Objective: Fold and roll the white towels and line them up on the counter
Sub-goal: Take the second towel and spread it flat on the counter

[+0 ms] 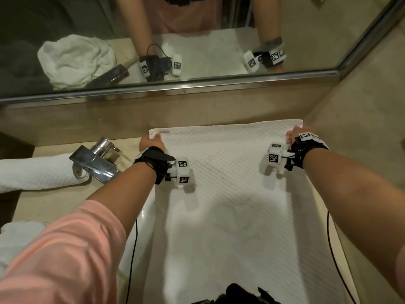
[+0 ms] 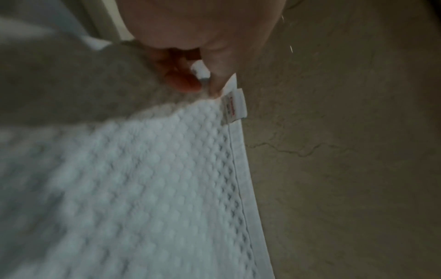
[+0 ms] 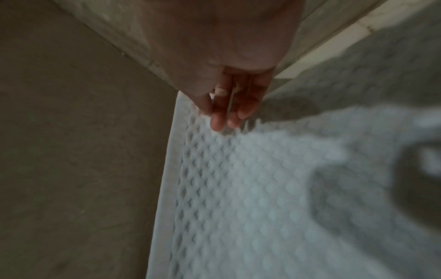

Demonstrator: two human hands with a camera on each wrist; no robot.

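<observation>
Head view: towel (image 1: 221, 194) spread flat; left hand (image 1: 151, 141) pinches 11 o'clock corner, right hand (image 1: 294, 133) pinches 1 o'clock corner.

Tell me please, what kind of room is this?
Most likely a bathroom, perhaps in a hotel. A chrome faucet stands on a beige stone counter, a wide mirror runs along the wall behind it, and a rolled white towel lies beside the faucet.

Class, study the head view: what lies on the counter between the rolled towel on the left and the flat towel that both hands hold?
The chrome tap stands between the rolled towel and the flat towel, with bare counter below it, in the head view.
</observation>
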